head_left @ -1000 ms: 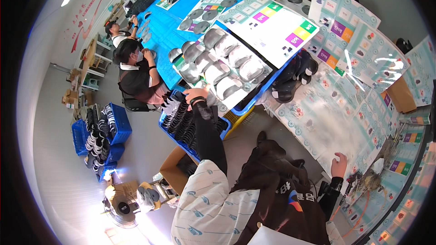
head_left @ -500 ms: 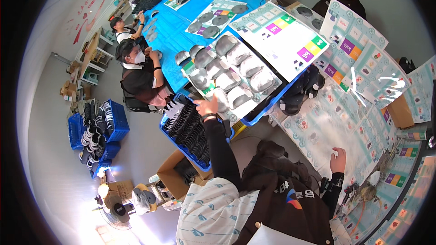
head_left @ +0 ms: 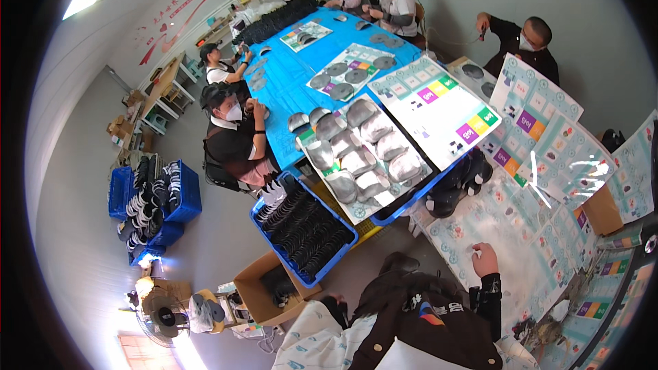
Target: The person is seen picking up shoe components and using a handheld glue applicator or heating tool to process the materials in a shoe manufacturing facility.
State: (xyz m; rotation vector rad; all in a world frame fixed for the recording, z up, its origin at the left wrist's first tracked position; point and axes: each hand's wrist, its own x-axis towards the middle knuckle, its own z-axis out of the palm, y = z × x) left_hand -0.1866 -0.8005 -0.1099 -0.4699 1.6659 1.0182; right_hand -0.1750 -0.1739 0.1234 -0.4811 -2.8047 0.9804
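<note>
My right hand (head_left: 485, 259) hovers over a printed, white-smudged worktop (head_left: 507, 233) at the right. Its fingers are curled together, with a small pale spot at their tips too small to name. My left hand (head_left: 334, 300) is low by my lap, mostly dark and hidden, so its fingers do not show. Ahead of me, several shiny grey cap-brim-shaped pieces (head_left: 358, 160) lie in rows on a printed board (head_left: 411, 178). A blue crate (head_left: 351, 241) packed with stacked dark curved pieces (head_left: 301, 223) stands just left of that board.
The long blue-covered table (head_left: 277, 123) stretches away, with several co-workers along it. A person (head_left: 528, 48) in black works at the far right. Below the crate is an open cardboard box (head_left: 257, 294). More blue crates (head_left: 184, 192) stand at left, near a fan (head_left: 163, 315).
My left hand has left the board's near corner beside the crate and drawn back to my lap. My right hand has shifted left, its fingers curling closer. The view has tilted up.
</note>
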